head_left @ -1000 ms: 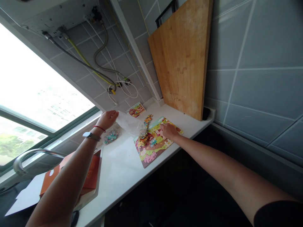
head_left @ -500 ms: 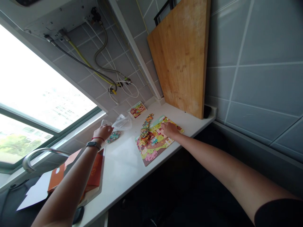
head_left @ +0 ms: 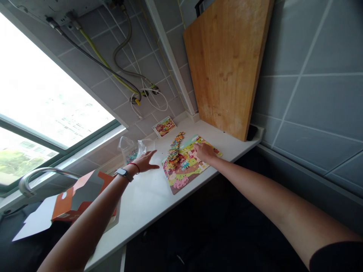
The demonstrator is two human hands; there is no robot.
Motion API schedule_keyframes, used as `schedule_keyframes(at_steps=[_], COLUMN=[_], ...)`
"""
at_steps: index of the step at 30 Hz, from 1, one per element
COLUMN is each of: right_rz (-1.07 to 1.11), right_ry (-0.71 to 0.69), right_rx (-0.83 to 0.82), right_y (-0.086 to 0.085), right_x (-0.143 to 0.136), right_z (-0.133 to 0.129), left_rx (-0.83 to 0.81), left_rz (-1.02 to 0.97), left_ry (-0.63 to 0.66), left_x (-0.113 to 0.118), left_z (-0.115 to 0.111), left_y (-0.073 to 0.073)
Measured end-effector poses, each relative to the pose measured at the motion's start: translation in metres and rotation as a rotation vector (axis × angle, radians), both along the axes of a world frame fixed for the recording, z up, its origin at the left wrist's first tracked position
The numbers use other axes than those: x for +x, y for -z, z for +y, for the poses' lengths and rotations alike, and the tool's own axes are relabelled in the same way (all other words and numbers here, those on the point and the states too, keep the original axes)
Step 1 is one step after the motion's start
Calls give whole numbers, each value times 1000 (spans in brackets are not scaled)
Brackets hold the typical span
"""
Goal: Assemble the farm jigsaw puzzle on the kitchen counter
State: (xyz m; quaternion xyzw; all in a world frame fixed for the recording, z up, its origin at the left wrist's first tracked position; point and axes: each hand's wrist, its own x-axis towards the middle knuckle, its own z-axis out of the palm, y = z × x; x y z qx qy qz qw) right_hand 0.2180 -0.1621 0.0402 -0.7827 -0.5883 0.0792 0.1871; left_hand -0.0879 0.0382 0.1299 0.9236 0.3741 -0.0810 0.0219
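Note:
My left hand (head_left: 145, 161) hovers over the white counter with its fingers spread and nothing in it. Just behind it stand clear plastic bags (head_left: 128, 147), one with small coloured pieces inside. On the right part of a colourful farm picture board (head_left: 193, 172) rests my right hand (head_left: 203, 152), its fingers curled together; whatever they may hold is hidden. A fanned pile of puzzle pieces (head_left: 174, 151) lies along the board's left side. Behind the pile, a small farm picture card (head_left: 164, 126) leans against the tiled wall.
A large wooden cutting board (head_left: 224, 71) leans on the wall at the back right. An opened orange box (head_left: 64, 206) and a curved metal tap (head_left: 47, 170) are at the left. Hoses (head_left: 99, 62) hang above the counter (head_left: 136, 204).
My left hand has let go of the clear bag and moved right, its fingers now spread. My right hand stays on the board. The view has shifted slightly.

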Motion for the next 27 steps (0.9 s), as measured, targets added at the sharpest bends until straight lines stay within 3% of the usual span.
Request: schedule_keyframes(at_steps=[3, 6, 12, 14, 17, 22, 27], right_rz=[-5, -8, 41, 80, 170, 409, 680], right_ry=[6, 10, 11, 1, -33, -60, -1], right_rx=[-6, -11, -5, -15, -38, -20, 12], right_y=[-2, -2, 0, 1, 1, 0, -4], right_x=[-1, -1, 0, 5, 19, 48, 59], right_z=[-1, -2, 2, 8, 22, 72, 162], left_rx=[-170, -263, -378, -396, -395, -348, -419], left_rz=[54, 36, -231, -384, -650, -1024, -1216], left_ry=[108, 130, 34, -25, -115, -258, -348], left_x=[15, 26, 43, 52, 66, 74, 69], left_z=[-27, -35, 3, 17, 31, 39, 45], left_y=[26, 40, 45, 54, 78, 122, 138])
